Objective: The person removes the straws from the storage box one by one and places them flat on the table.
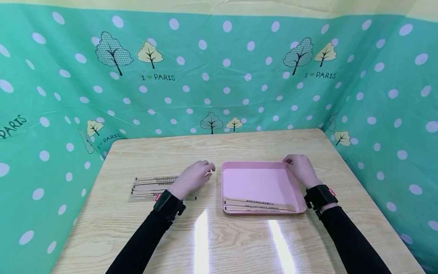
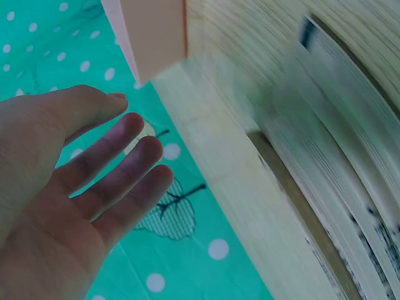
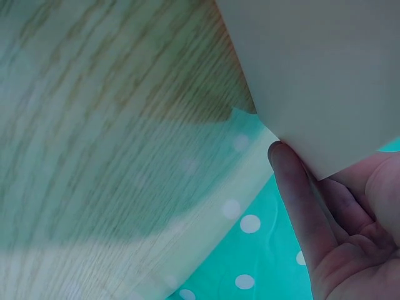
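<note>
A shallow pink tray (image 1: 256, 180) rests on the table in the head view, with several long, thin wrapped packets (image 1: 258, 206) printed in black along its near side. My right hand (image 1: 302, 169) holds the tray's far right corner; the right wrist view has the tray's wall (image 3: 325, 81) between the fingers and the thumb side. My left hand (image 1: 192, 177), fingers loosely bent and holding nothing, hovers left of the tray. Under and beside that wrist lies a group of similar packets (image 1: 148, 188), partly covered by the hand and wristband. They appear close up as pale sleeves (image 2: 331, 144) in the left wrist view.
The pale wooden table (image 1: 102, 236) carries both the tray and the packets. Behind it and along both sides hangs a green dotted cloth (image 1: 219, 76). Two bright light reflections cross the near part of the tabletop.
</note>
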{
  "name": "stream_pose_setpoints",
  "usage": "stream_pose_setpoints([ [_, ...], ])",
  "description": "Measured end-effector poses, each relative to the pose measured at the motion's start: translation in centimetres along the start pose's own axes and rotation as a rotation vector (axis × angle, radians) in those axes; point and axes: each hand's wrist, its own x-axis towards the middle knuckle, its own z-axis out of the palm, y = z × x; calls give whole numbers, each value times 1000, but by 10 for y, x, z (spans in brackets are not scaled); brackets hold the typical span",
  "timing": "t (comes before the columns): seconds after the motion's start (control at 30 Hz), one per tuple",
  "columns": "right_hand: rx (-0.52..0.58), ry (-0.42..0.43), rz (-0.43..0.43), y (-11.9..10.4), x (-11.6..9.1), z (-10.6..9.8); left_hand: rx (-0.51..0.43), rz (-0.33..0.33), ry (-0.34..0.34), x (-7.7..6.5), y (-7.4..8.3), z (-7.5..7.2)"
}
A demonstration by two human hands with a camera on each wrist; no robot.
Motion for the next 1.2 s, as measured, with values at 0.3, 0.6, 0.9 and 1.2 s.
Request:
stream_pose_setpoints([
  [0.3, -1, 9, -3, -1, 0, -1, 3, 85, 19, 10, 24, 7],
  [0.6, 12, -10, 25, -3, 0, -1, 11, 144, -23, 23, 59, 13],
  [0.9, 13, -24, 55, -5, -3, -1, 80, 215, -61, 31, 93, 30],
  [1.2, 4, 3, 28, -4, -2, 0, 182, 275, -86, 29, 107, 56],
])
